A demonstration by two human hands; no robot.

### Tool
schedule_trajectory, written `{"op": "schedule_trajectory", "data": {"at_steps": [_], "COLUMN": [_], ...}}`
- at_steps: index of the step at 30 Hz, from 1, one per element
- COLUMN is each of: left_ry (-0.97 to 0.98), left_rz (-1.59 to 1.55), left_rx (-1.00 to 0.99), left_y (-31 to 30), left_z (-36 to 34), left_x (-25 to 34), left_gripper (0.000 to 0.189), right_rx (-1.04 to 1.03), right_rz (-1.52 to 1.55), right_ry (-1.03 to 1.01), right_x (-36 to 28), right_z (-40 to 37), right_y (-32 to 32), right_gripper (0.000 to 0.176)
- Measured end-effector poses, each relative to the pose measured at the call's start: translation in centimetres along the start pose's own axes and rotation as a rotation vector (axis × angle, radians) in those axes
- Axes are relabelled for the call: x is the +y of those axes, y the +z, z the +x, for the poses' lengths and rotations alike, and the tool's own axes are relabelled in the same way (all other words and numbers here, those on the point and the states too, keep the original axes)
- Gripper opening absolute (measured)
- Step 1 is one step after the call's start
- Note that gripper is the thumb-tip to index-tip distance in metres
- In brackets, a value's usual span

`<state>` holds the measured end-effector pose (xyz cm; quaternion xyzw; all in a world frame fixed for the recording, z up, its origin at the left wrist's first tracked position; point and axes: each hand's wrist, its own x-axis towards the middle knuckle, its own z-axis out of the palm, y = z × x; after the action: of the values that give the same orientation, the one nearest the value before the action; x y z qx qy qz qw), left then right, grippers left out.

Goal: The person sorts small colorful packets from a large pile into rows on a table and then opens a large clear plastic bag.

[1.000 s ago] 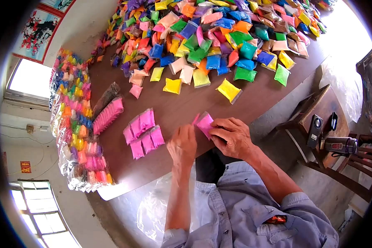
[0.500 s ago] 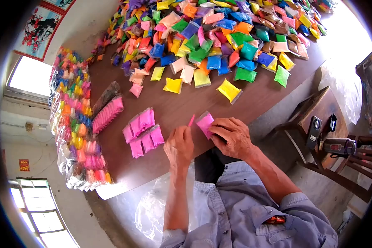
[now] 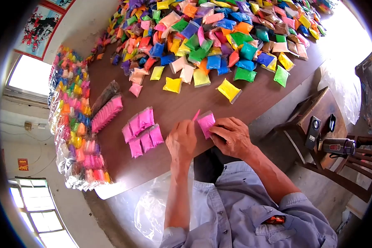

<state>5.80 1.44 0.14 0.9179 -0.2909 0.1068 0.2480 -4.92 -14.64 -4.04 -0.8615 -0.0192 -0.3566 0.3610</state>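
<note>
My right hand [image 3: 232, 136] pinches the right edge of a small clear packet with bright pink filling [image 3: 206, 123] near the table's front edge. Closed in a fist just left of it is my left hand [image 3: 182, 138]. From the top of that fist pokes a slim, pointed pink stick [image 3: 196, 115]; its lower part is hidden by the fingers. Further left, two short rows of pink packets [image 3: 139, 120] lie flat on the table. Beyond these, a long clear bag holding a stack of pink packets [image 3: 107, 115] rests at a slant.
A large heap of multicoloured packets [image 3: 215, 62] covers the back of the brown table [image 3: 173, 103]. Filled clear bags [image 3: 76, 136] line the left edge. On the right, a wooden stool [image 3: 318, 107] bears a dark device [image 3: 313, 130] and a flask [image 3: 339, 146].
My left hand has shifted slightly right and up, and the pink stick now leans further right, nearer the held packet. My right hand keeps its pinch on the packet.
</note>
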Motion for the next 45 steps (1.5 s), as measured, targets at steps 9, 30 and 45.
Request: {"op": "schedule_trajectory", "data": {"at_steps": [9, 30, 45], "left_ry": [-0.075, -0.066, -0.038], "left_rz": [-0.131, -0.185, -0.188], "left_rx": [-0.063, 0.079, 0.108], "left_y": [0.1, -0.7, -0.9], "left_z": [-3.4, -4.1, -6.0], "left_x": [0.7, 0.4, 1.4], "left_gripper": [0.006, 0.007, 0.006], "right_rx": [-0.003, -0.124, -0.103], "right_rz": [0.01, -0.094, -0.135], "right_ry": [0.038, 0.078, 0.115], "right_x": [-0.4, -0.3, -0.6], "right_z": [0.0, 1.5, 1.7], "right_y": [0.0, -0.4, 0.2], "right_gripper": [0.032, 0.029, 0.02]}}
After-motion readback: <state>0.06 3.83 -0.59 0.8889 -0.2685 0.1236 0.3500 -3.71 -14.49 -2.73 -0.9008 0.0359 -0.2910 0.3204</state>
